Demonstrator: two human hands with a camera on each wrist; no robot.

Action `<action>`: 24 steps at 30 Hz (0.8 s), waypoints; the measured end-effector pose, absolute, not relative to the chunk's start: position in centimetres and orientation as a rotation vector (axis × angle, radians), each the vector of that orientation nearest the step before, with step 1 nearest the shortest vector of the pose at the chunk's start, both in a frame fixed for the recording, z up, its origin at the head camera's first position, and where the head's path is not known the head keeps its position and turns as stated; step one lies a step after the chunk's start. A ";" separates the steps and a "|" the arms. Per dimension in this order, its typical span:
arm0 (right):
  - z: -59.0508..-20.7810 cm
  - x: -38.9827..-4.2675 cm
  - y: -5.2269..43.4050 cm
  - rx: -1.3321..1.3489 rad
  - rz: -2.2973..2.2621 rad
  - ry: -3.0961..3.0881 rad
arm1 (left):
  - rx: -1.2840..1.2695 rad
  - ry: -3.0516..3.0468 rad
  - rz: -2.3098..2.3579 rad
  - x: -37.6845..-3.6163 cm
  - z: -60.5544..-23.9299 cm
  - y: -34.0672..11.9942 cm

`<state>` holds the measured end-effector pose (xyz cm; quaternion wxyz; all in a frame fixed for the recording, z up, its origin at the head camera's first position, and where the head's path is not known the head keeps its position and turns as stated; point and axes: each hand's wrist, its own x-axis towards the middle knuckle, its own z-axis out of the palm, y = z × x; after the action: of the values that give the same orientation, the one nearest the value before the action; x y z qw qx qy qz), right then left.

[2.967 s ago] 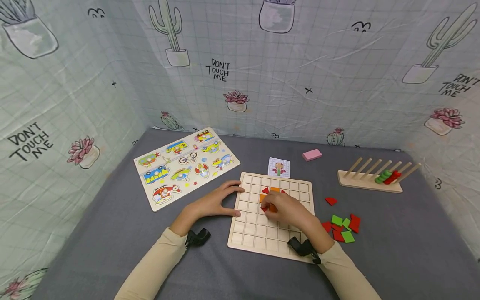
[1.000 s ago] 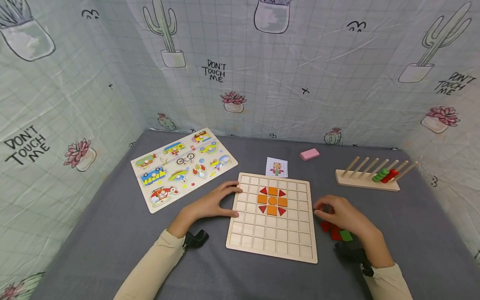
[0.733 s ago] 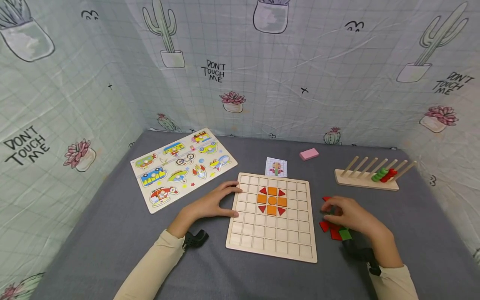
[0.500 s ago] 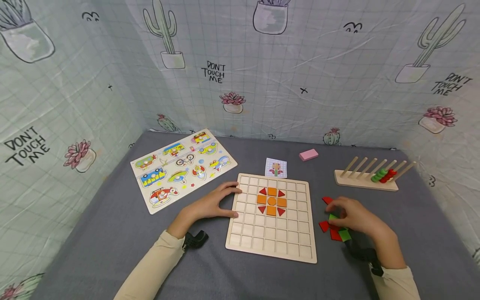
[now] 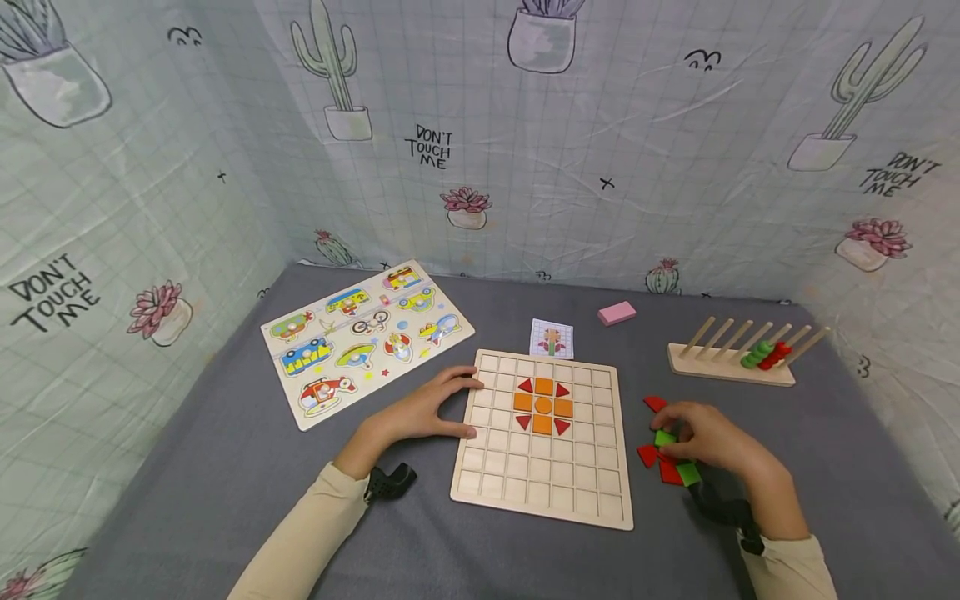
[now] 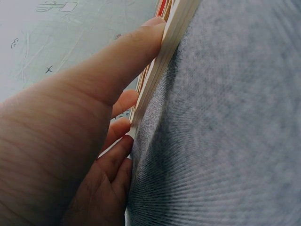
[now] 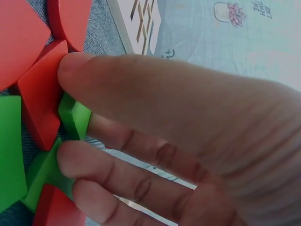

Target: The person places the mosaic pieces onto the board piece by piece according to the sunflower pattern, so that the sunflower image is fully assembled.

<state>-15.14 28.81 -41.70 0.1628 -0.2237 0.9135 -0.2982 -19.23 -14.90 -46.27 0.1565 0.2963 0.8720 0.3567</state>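
My left hand [image 5: 427,408] rests at the left edge of a square wooden grid board [image 5: 540,467], thumb and fingers spread along the rim. On the board lies a flower pattern: orange squares around an orange disc [image 5: 543,405], with red triangles [image 5: 562,390] at the corners. To the right, my right hand [image 5: 705,433] hovers low over loose red and green tiles. A green tile [image 5: 663,438] shows between its parted thumb and forefinger. In the right wrist view the thumb tip is right at a red tile [image 7: 42,94], and fingertips are beside a green tile [image 7: 42,174].
A small pattern card [image 5: 552,338] lies behind the board. At back left is a vehicle peg puzzle [image 5: 367,342]. A pink block [image 5: 617,313] and a peg rack [image 5: 731,367] with green and red beads stand at back right. A printed cloth surrounds the grey table.
My right hand has left the board's pattern and moved right to the loose tiles, where its fingers now hover lower among them. My left hand stays at the board's edge.
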 end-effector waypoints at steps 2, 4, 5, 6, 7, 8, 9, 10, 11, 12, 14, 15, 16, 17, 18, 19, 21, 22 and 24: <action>-41.8 -15.1 28.8 -0.655 -0.849 2.611 | 0.845 2.493 1.024 -19.2 -46.3 -14.8; -41.9 -15.2 28.8 -0.678 -0.835 2.631 | 0.842 2.490 1.032 -19.2 -46.3 -14.8; -41.9 -15.2 28.7 -0.687 -0.829 2.642 | 0.842 2.490 1.031 -19.2 -46.3 -14.8; -41.9 -15.2 28.6 -0.699 -0.822 2.655 | 0.842 2.491 1.031 -19.2 -46.3 -14.8; -41.9 -15.2 28.5 -0.708 -0.817 2.668 | 0.844 2.491 1.031 -19.1 -46.3 -14.8; -41.9 -15.2 28.4 -0.717 -0.816 2.681 | 0.846 2.490 1.034 -19.1 -46.3 -14.8; -41.9 -15.2 28.3 -0.723 -0.818 2.693 | 0.846 2.491 1.034 -19.1 -46.3 -14.8; -41.9 -15.2 28.1 -0.732 -0.822 2.703 | 0.849 2.491 1.034 -19.1 -46.3 -14.9; -41.9 -15.2 28.0 -0.738 -0.828 2.707 | 0.852 2.493 1.032 -19.1 -46.3 -14.9; -41.9 -15.1 27.9 -0.751 -0.831 2.715 | 0.854 2.493 1.033 -19.1 -46.4 -14.9; -42.0 -15.1 27.6 -0.786 -0.840 2.720 | 0.854 2.497 1.030 -19.2 -46.5 -14.9; -42.0 -15.1 27.4 -0.801 -0.841 2.716 | 0.854 2.497 1.030 -19.2 -46.5 -14.9; -42.0 -15.1 27.3 -0.814 -0.842 2.711 | 0.855 2.497 1.028 -19.2 -46.5 -14.9; -42.0 -15.1 27.1 -0.826 -0.843 2.705 | 0.854 2.498 1.027 -19.2 -46.5 -14.9; -42.0 -15.2 26.9 -0.846 -0.845 2.699 | 0.853 2.497 1.028 -19.2 -46.6 -14.9; -42.1 -15.2 26.7 -0.857 -0.846 2.693 | 0.852 2.497 1.028 -19.3 -46.6 -14.9; -42.1 -15.3 26.2 -0.874 -0.846 2.689 | 0.851 2.494 1.032 -19.3 -46.6 -14.9; -42.2 -15.4 26.0 -0.883 -0.846 2.687 | 0.851 2.494 1.033 -19.3 -46.6 -14.9; -42.3 -15.5 25.4 -0.911 -0.850 2.679 | 0.849 2.495 1.034 -19.3 -46.6 -14.9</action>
<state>-15.46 25.36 -42.31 0.0935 -0.3069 0.9028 -0.2864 -19.29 -14.94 -46.63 0.1549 0.2961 0.8707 0.3609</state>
